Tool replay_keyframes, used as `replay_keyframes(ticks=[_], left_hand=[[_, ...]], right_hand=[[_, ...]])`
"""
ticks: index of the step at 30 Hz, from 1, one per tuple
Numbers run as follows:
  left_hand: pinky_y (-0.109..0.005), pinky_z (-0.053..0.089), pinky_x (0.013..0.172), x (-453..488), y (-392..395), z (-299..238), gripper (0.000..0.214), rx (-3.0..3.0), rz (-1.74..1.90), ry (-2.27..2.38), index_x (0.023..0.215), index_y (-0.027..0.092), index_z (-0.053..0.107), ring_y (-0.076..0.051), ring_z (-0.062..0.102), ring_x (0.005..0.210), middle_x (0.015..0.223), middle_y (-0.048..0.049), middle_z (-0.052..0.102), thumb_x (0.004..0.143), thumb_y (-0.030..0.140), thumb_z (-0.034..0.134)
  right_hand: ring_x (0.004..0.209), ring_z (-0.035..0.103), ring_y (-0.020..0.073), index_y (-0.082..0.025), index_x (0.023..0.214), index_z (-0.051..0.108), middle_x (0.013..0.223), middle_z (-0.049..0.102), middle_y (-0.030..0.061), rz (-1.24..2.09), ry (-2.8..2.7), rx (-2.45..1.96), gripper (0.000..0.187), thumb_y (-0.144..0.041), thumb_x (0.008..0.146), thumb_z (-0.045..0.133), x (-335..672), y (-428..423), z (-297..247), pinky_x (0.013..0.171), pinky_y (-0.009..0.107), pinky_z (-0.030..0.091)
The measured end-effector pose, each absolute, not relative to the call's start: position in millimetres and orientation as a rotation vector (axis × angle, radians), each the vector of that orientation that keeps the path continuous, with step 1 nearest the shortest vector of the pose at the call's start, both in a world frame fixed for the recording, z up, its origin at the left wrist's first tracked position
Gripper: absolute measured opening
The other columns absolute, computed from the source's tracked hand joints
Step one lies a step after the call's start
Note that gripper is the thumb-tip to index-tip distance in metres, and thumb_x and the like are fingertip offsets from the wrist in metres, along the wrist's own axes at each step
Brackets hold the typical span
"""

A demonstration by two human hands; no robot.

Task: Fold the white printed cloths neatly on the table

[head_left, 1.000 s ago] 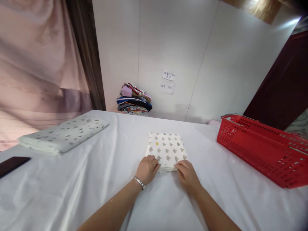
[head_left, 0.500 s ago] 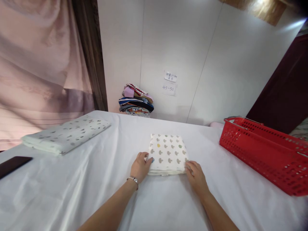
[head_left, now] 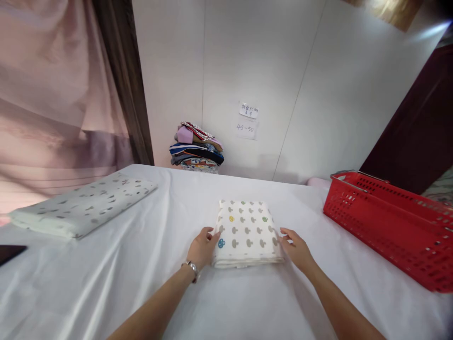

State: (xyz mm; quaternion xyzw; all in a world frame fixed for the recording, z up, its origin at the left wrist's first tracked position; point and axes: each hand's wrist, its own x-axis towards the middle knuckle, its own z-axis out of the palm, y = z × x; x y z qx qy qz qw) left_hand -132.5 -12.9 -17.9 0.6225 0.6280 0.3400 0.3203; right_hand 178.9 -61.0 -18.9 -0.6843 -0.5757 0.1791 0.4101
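Observation:
A white cloth (head_left: 247, 231) printed with grey mushrooms, plus a few in yellow, green and blue, lies folded into a neat, layered square on the white-covered table. At its left edge is my left hand (head_left: 202, 248), with a bracelet on the wrist. The thumb meets the edge near the blue mushroom, and the fingers are apart, not gripping. My right hand (head_left: 296, 248) is by the right edge, fingers spread and holding nothing; its thumb is at or very near the fabric.
A larger folded white cloth (head_left: 85, 203) with dark and grey prints lies at the left. The corner of a dark flat object (head_left: 10, 253) shows at the left edge. At right stands a red basket (head_left: 385, 226) with metal handles. Stacked fabrics (head_left: 197, 148) sit behind the table.
My right hand has eased outward from the cloth's right edge, and its fingers have opened. The left hand stays at the left edge. The view has shifted slightly.

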Motion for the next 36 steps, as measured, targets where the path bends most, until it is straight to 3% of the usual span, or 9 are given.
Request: replay_keyframes(ticks=[4, 10, 15, 19, 23, 29, 36], left_hand=[[-0.026, 0.044, 0.068, -125.4, 14.5, -6.5, 0.036, 1.636, 0.764, 1.707, 0.106, 0.018, 0.054, -0.019, 0.062, 0.080, 0.087, -0.0053, 0.067, 0.081, 0.043, 0.047], [-0.028, 0.045, 0.073, -105.7, 60.0, 7.3, 0.038, 1.635, 0.683, 1.791, 0.109, 0.016, 0.054, -0.022, 0.063, 0.090, 0.099, -0.0102, 0.066, 0.082, 0.042, 0.046], [-0.032, 0.043, 0.081, -90.6, 98.9, 7.4, 0.044, 1.625, 0.635, 1.877, 0.114, 0.016, 0.051, -0.026, 0.058, 0.103, 0.111, -0.0140, 0.062, 0.081, 0.045, 0.045], [-0.036, 0.043, 0.081, -83.5, 120.8, -1.2, 0.053, 1.623, 0.577, 1.920, 0.117, 0.014, 0.049, -0.030, 0.058, 0.103, 0.111, -0.0170, 0.061, 0.079, 0.049, 0.045], [-0.037, 0.044, 0.082, -81.9, 130.4, -10.3, 0.054, 1.645, 0.548, 1.939, 0.118, 0.013, 0.048, -0.029, 0.058, 0.102, 0.111, -0.0178, 0.061, 0.079, 0.050, 0.045], [-0.032, 0.043, 0.084, -80.6, 144.9, -6.3, 0.049, 1.704, 0.619, 1.956, 0.120, 0.015, 0.045, -0.024, 0.057, 0.104, 0.113, -0.0136, 0.060, 0.083, 0.047, 0.042], [-0.035, 0.044, 0.080, -82.7, 152.3, -10.0, 0.048, 1.726, 0.576, 2.012, 0.116, 0.014, 0.048, -0.027, 0.060, 0.097, 0.106, -0.0162, 0.063, 0.082, 0.048, 0.046]], right_hand=[[0.076, 0.061, 0.0155, -0.019, 0.114, 0.056, 0.096, 0.064, 0.0049, 0.641, -1.366, -1.772, 0.046, -0.037, 0.072, 0.053, 180.1, -22.7, -21.1, 0.071, 0.027, 0.048], [0.079, 0.063, 0.0175, -0.017, 0.124, 0.048, 0.089, 0.066, 0.0043, 0.641, -1.384, -1.897, 0.053, -0.036, 0.075, 0.049, 172.2, 26.9, -14.8, 0.073, 0.029, 0.048], [0.090, 0.062, 0.0221, -0.012, 0.127, 0.046, 0.101, 0.065, 0.0111, 0.614, -1.396, -1.987, 0.057, -0.037, 0.075, 0.050, 170.6, 70.8, -12.4, 0.079, 0.033, 0.046], [0.108, 0.054, 0.0288, -0.010, 0.128, 0.044, 0.120, 0.055, 0.0170, 0.602, -1.414, -2.053, 0.062, -0.040, 0.074, 0.053, 169.7, 98.5, -16.1, 0.089, 0.039, 0.041], [0.117, 0.047, 0.0294, -0.011, 0.130, 0.042, 0.129, 0.048, 0.0163, 0.600, -1.447, -2.068, 0.064, -0.040, 0.075, 0.053, 170.4, 107.7, -22.0, 0.095, 0.039, 0.037], [0.115, 0.048, 0.0214, -0.015, 0.134, 0.037, 0.131, 0.048, 0.0101, 0.525, -1.476, -2.020, 0.060, -0.039, 0.080, 0.046, 169.2, 113.9, -18.8, 0.096, 0.032, 0.036], [0.111, 0.051, 0.0237, -0.019, 0.126, 0.046, 0.119, 0.057, 0.0096, 0.435, -1.583, -2.036, 0.049, -0.036, 0.081, 0.046, 161.0, 125.6, -16.8, 0.093, 0.034, 0.039]])
